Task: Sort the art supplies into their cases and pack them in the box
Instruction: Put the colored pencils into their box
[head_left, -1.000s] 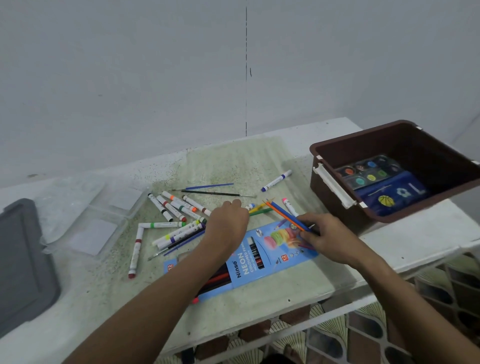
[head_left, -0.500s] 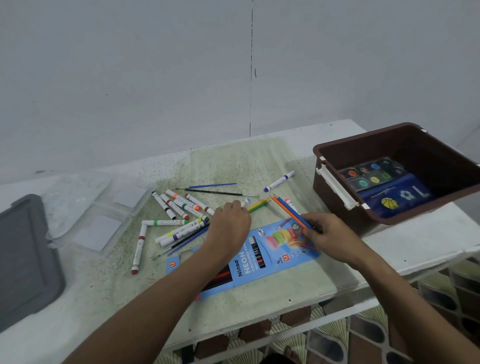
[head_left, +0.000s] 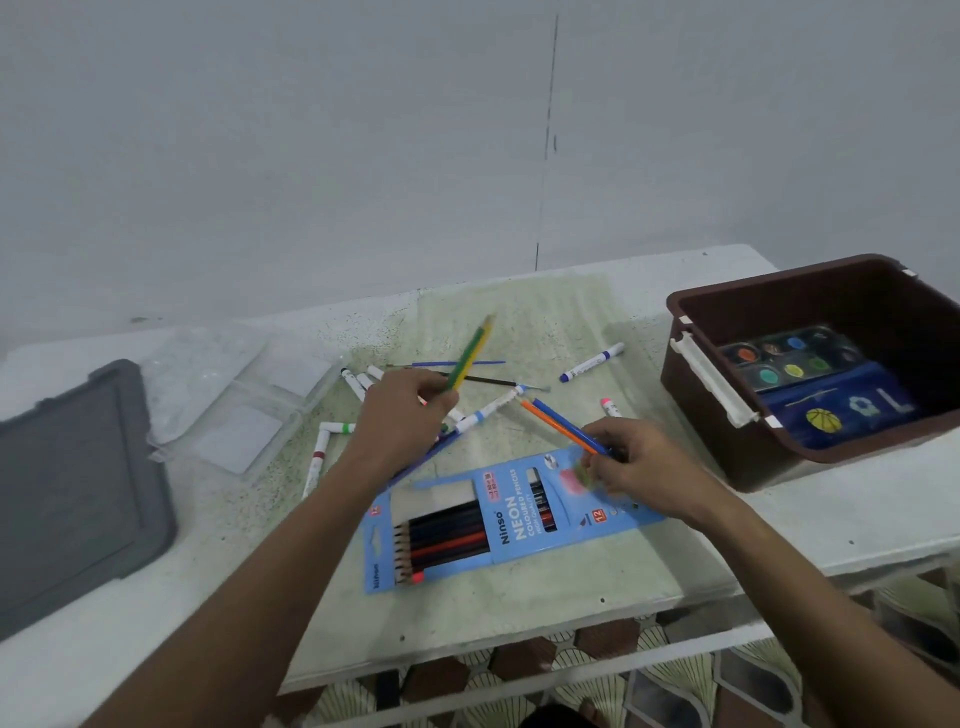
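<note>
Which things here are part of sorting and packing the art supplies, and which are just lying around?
Job:
green and yellow pencils in left hand
orange and blue pencils in right hand
pencil case
markers
brown box

Lying about:
grey lid

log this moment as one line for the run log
left hand: holds green and yellow pencils raised | right hand: grips orange and blue pencils | pencil case: open on table | box: holds paint set

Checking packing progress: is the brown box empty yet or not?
Not empty. The brown box holds a watercolour palette and a blue pencil case; its top is open.
</note>
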